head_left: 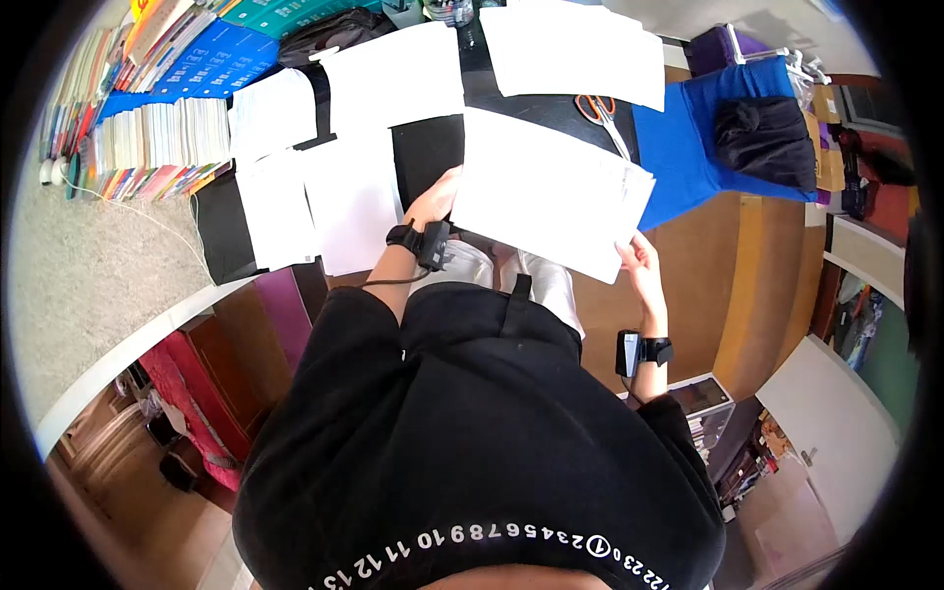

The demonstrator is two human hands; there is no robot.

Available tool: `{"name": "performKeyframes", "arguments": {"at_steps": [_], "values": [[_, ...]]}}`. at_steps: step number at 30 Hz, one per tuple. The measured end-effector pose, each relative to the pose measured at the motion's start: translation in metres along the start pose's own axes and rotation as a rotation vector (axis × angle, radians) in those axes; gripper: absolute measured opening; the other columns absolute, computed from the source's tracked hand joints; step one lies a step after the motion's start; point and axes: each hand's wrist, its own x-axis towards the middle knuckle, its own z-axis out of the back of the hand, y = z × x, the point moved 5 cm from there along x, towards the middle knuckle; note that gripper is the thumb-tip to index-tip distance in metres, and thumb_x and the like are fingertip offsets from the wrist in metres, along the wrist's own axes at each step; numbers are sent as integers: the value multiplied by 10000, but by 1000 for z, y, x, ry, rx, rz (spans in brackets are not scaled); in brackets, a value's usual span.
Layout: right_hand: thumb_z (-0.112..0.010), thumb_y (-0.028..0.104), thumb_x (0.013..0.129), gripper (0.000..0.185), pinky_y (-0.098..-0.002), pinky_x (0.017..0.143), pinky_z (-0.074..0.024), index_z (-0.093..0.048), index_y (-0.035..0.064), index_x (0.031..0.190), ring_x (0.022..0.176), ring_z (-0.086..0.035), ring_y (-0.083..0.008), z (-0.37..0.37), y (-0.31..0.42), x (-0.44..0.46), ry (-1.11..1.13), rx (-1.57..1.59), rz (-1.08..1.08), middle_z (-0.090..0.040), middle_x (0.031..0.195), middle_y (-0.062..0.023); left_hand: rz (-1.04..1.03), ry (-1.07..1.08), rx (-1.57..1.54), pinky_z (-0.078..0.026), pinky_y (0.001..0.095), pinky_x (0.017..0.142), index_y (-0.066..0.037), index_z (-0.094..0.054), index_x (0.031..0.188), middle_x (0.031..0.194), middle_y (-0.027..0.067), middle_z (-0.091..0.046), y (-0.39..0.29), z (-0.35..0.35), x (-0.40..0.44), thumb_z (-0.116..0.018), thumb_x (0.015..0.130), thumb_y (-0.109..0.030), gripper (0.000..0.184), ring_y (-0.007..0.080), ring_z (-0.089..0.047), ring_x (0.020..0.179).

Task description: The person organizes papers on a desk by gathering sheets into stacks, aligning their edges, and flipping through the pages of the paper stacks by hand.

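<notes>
A stack of white paper sheets (546, 197) is held between my hands at the front edge of the black table. My left hand (433, 202) grips its left edge, with the fingers partly hidden under the paper. At the lower right corner, my right hand (639, 261) pinches the paper between thumb and fingers. Some sheets fan slightly apart along the right edge. Orange-handled scissors (597, 113) lie just beyond the paper, their blades partly covered by it. A black device is strapped to each wrist.
More white papers (393, 79) lie on the black table (428, 147), some on the left (354, 202) and some at the far right (570, 49). Rows of books (162, 133) stand at the far left. A blue chair (678, 157) carries a dark folded cloth (762, 143).
</notes>
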Motion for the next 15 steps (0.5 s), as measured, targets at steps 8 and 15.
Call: {"name": "performKeyframes", "arguments": {"at_steps": [8,15], "values": [[-567,50,864,218,-266,733,-472,-613,-20,1065,813,-593,-90,-28,-38,79,-272,-310,184,-676,877,-87,-235,-216,201,-461,291,812,53,-590,1049,982,87,-640,-13,0,-30,-591,719,61,330,179,-608,909],[-555,-61,765,348,-261,854,-426,-600,-25,1108,970,-565,-133,-55,-30,102,-182,171,192,-638,1058,-55,-388,-299,94,-460,287,819,26,-620,1072,1008,91,-663,-36,13,-58,-670,725,-3,351,175,-619,932]]}}
